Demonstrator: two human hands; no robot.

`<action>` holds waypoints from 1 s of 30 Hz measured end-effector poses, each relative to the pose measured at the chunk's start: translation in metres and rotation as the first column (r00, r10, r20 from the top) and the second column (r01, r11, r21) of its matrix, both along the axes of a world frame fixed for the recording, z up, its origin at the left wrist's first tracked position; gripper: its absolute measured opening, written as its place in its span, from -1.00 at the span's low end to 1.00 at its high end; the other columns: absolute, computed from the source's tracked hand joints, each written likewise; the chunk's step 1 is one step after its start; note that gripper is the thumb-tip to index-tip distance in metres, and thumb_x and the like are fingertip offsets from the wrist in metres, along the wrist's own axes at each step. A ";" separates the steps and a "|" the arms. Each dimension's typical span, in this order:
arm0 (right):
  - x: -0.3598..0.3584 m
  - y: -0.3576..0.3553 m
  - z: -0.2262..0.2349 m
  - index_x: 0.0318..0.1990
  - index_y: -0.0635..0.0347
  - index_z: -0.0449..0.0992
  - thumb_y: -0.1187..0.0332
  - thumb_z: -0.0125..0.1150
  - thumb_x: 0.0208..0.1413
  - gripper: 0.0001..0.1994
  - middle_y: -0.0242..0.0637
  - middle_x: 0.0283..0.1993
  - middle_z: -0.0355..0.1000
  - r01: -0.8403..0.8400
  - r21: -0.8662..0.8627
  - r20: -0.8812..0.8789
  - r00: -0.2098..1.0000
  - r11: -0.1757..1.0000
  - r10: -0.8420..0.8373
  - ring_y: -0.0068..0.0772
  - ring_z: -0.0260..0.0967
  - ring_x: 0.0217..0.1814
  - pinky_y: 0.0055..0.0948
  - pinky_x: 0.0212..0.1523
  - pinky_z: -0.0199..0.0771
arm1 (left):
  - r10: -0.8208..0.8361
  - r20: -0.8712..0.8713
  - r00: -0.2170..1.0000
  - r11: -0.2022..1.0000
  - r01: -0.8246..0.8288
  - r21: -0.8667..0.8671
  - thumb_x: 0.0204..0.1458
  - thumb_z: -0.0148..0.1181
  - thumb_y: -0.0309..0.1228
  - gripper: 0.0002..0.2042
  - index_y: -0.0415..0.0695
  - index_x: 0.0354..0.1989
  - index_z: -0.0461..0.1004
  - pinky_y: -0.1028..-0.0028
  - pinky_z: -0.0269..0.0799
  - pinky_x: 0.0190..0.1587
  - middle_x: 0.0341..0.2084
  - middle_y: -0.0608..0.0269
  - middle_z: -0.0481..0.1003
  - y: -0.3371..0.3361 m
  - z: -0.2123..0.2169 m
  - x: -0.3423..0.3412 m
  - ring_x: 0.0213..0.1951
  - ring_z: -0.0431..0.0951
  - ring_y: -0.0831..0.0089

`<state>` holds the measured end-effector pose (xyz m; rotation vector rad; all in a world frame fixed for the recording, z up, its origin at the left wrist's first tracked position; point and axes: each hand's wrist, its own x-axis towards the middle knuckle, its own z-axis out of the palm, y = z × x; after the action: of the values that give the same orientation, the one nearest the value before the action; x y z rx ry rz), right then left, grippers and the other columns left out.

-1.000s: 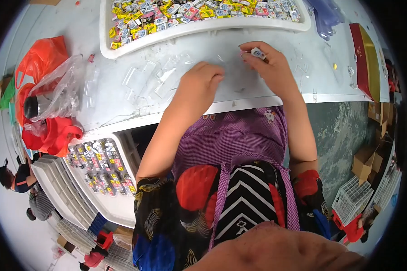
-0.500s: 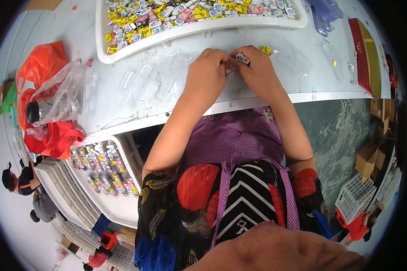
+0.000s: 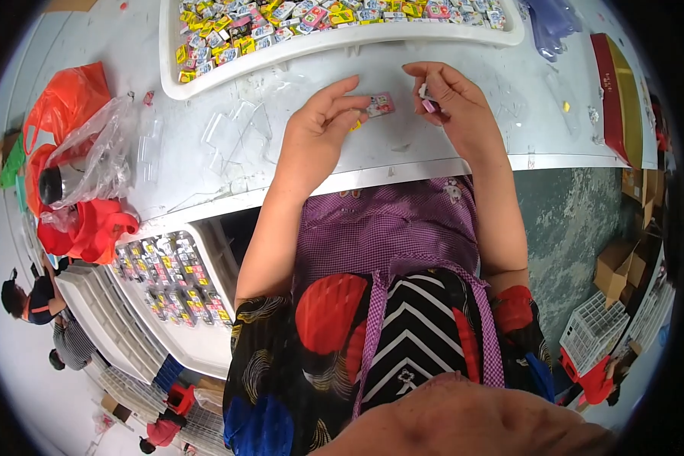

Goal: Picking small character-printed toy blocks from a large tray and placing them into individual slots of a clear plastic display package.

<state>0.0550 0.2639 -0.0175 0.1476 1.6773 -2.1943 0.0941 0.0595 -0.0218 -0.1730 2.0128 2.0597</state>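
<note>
My left hand point(image 3: 317, 140) is above the table's near part, its thumb and fingers closed on a narrow strip of small printed blocks point(image 3: 380, 105). The strip shows a pink-and-white face, and a yellow bit peeks out by the thumb. To its right, my right hand point(image 3: 470, 114) has curled fingers around small pink-and-white blocks point(image 3: 429, 102); how many they hold is hidden. A gap separates the two hands. Beyond them stands a white tray point(image 3: 342, 44), heaped with many small yellow, white and pink blocks.
Clear plastic sleeves point(image 3: 239, 137) lie left of my hands. A red bag point(image 3: 68, 102) and a bottle point(image 3: 57, 185) in clear plastic stand farther left. A red-and-gold box point(image 3: 614, 99) is at right. Below the table, a white tray point(image 3: 216, 349) holds filled packs. Other people work at lower left.
My hands have moved apart, the left one leftward and the right one rightward. The strip of blocks now shows in my left hand, and pink-and-white blocks show in my right.
</note>
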 end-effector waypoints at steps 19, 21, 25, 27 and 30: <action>0.011 0.004 -0.018 -0.34 0.13 0.39 0.32 0.22 0.15 -0.86 -0.54 -0.49 0.29 0.047 0.072 -0.127 0.991 0.996 -0.038 -0.73 0.13 -0.53 -0.71 -0.53 0.07 | -0.198 -0.233 0.952 0.806 0.023 -0.592 -0.09 0.22 -0.59 -0.92 -0.22 -0.39 0.49 0.29 0.42 -0.23 -0.48 0.11 0.50 0.009 0.000 -0.015 -0.29 0.49 0.14; 0.011 0.005 -0.017 -0.35 0.13 0.39 0.34 0.24 0.13 -0.85 -0.54 -0.50 0.28 0.046 0.038 -0.134 0.990 0.998 -0.041 -0.73 0.14 -0.54 -0.71 -0.54 0.08 | -0.250 -0.256 0.934 0.781 0.039 -0.623 -0.09 0.22 -0.58 -0.94 -0.22 -0.42 0.49 0.28 0.41 -0.23 -0.49 0.11 0.49 0.009 -0.001 -0.015 -0.29 0.48 0.14; 0.009 0.002 -0.020 -0.36 0.12 0.38 0.34 0.27 0.11 -0.84 -0.55 -0.50 0.28 -0.021 0.021 -0.122 0.992 1.000 0.024 -0.75 0.14 -0.55 -0.72 -0.56 0.06 | -0.320 -0.406 0.856 0.725 -0.055 -0.687 -0.04 0.23 -0.55 -0.92 -0.21 -0.35 0.55 0.47 0.44 -0.26 -0.41 0.15 0.55 0.008 -0.008 -0.012 -0.40 0.54 0.36; 0.009 -0.005 -0.018 -0.36 0.11 0.39 0.33 0.28 0.11 -0.83 -0.56 -0.50 0.28 -0.066 0.006 -0.100 0.993 0.998 0.066 -0.76 0.13 -0.56 -0.72 -0.57 0.06 | -0.329 -0.472 0.818 0.706 -0.118 -0.698 -0.02 0.22 -0.54 -0.90 -0.21 -0.31 0.55 0.49 0.44 -0.25 -0.40 0.17 0.56 0.008 -0.010 -0.009 -0.39 0.55 0.40; 0.012 -0.015 -0.008 -0.35 0.11 0.39 0.31 0.28 0.10 -0.83 -0.58 -0.51 0.27 -0.100 -0.011 -0.068 0.993 0.995 0.099 -0.78 0.13 -0.57 -0.72 -0.58 0.06 | -0.003 -0.295 0.956 0.949 -0.090 -0.302 0.02 0.22 -0.56 -0.84 -0.23 -0.21 0.53 0.54 0.45 -0.24 -0.38 0.23 0.57 0.018 0.009 0.000 -0.34 0.55 0.51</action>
<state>0.0666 0.2489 -0.0258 -0.0134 1.6667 -2.1587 0.0938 0.0771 -0.0127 0.0328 2.5326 1.8664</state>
